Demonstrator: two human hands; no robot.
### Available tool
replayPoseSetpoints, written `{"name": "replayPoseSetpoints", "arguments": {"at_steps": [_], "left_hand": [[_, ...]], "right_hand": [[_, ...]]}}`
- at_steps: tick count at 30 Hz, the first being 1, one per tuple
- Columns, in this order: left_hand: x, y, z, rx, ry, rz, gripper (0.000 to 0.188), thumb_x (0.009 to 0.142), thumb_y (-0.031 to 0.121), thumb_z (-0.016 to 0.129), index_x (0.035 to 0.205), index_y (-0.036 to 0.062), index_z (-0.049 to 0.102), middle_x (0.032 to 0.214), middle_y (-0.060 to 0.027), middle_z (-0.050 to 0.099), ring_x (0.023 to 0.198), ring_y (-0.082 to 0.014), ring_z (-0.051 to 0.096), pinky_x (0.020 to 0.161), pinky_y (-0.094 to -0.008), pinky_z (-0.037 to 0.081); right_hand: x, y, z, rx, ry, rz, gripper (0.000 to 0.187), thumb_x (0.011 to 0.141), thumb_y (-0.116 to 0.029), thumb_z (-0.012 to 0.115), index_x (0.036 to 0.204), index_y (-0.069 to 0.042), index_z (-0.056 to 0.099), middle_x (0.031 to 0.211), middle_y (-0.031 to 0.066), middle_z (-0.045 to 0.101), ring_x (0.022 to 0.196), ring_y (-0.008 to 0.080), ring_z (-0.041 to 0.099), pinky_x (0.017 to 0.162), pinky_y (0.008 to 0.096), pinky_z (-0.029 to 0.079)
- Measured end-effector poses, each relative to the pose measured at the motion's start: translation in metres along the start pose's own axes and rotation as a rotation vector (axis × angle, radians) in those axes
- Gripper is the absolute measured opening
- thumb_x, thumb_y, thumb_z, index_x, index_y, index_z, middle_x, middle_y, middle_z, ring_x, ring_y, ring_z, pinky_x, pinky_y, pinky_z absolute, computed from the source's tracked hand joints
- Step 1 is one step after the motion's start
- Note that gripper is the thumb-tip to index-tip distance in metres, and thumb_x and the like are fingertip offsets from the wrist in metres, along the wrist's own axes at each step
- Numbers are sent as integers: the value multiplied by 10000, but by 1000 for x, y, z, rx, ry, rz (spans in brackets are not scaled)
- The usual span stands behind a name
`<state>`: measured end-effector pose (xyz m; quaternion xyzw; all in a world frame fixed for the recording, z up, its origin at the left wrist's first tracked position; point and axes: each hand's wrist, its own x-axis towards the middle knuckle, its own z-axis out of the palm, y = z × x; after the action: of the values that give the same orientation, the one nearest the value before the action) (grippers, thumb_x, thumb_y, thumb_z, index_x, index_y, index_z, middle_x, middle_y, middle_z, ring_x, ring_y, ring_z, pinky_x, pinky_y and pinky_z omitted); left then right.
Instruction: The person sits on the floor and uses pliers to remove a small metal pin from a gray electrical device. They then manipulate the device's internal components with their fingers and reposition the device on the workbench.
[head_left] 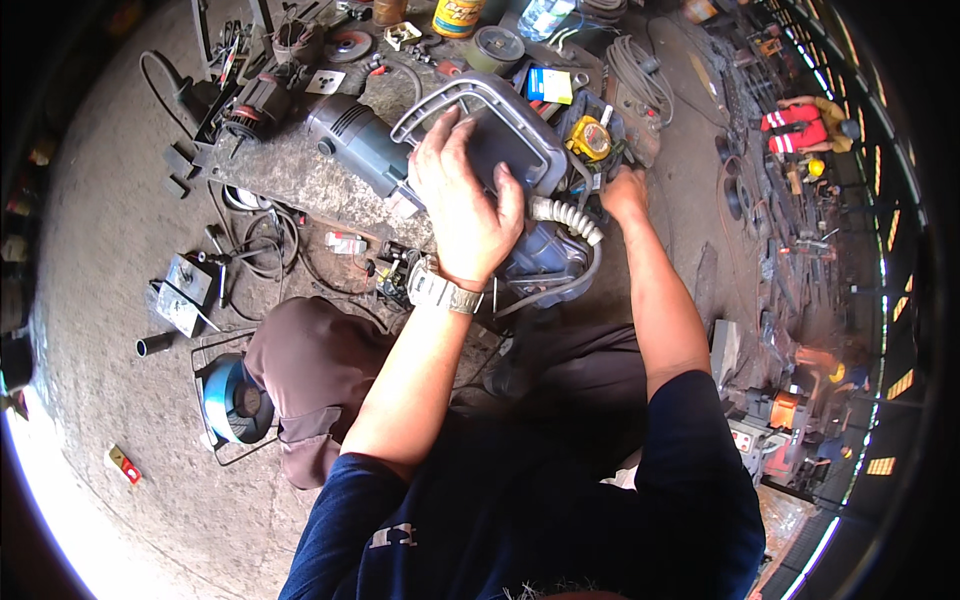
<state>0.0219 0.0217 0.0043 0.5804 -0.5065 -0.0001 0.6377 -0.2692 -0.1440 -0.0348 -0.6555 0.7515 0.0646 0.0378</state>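
A grey power machine (362, 145) with a vented motor housing and a loop-shaped handle (545, 140) lies on the worktop in front of me. My left hand (455, 190) rests on its dark flat panel, fingers stretched out and thumb apart. At the machine's right side my right hand (625, 195) is closed, with the fingertips pointing away from me. What it grips is hidden. Just beyond that hand sits a yellow tape measure (588, 140). A pale corrugated hose (568, 217) curves between the two hands along the machine's near side.
A red-and-black power tool (262, 105) lies at the left of the worktop (300, 180). Coiled cable (640, 75) and a yellow can (457, 17) stand farther back. A blue wire spool (232, 398) is by my left knee. Another person (805, 125) sits at far right.
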Motion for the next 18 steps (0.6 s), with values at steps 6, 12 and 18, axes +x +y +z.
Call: {"name": "replayPoseSetpoints", "arguments": {"at_steps": [6, 12, 18], "left_hand": [[0, 1, 2, -6, 20, -47, 659, 832, 137, 703, 1438, -13, 495, 1479, -251, 511, 1412, -428, 461, 1221, -618, 278], [2, 5, 5, 7, -25, -77, 671, 843, 169, 710, 1458, 9, 494, 1495, -221, 514, 1430, -413, 455, 1236, -624, 259], [3, 5, 10, 14, -31, -92, 647, 841, 158, 723, 1440, 29, 517, 1484, -204, 526, 1436, -398, 454, 1238, -614, 262]], "right_hand": [[-22, -14, -2, -78, 7, 65, 699, 885, -340, 825, 1454, -53, 537, 1530, 199, 516, 1440, 399, 510, 1138, 599, 465], [-19, -19, -4, -69, 19, 98, 662, 882, -271, 807, 1450, -67, 536, 1525, 199, 516, 1451, 388, 497, 1148, 612, 453], [-7, 1, 5, 9, 67, 54, 667, 861, -208, 785, 1464, -73, 535, 1495, 234, 516, 1418, 410, 519, 1128, 547, 488]]}}
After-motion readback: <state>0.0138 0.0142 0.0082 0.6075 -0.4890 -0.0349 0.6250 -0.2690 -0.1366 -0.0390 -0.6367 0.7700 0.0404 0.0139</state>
